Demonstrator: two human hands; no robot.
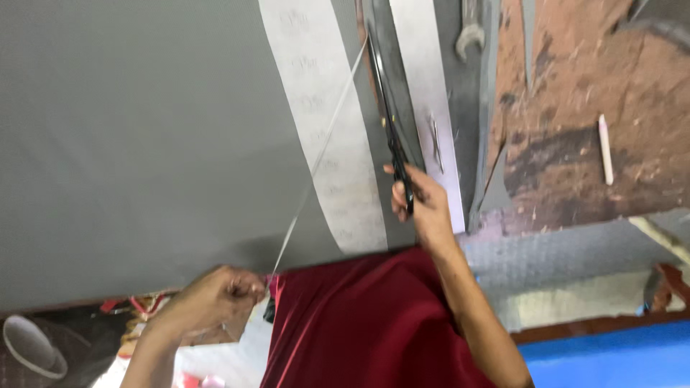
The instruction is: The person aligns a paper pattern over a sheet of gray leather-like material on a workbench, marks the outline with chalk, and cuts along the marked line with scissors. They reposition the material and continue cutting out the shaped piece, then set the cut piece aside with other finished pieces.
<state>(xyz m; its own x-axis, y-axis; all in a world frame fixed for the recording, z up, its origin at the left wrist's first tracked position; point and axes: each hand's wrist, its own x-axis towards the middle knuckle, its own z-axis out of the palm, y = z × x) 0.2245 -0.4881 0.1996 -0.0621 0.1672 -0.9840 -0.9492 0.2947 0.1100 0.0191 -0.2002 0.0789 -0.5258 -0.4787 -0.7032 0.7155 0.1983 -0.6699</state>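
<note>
Head view: right hand grips black scissors cutting grey fabric; left hand pinches the trimmed strip taut

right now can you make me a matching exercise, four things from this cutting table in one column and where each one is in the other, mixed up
Things:
1. scissors
2. thin strip of cloth
3. white chalk stick
4. wrench

Places:
a. lying alone on the bare brown wood at the right
b. held in the right hand, blades pointing away over the grey cloth
c. at the top edge of the picture, beside the grey cloth
d. pulled taut by the left hand

Pairs: 1-b, 2-d, 3-a, 4-c
</note>
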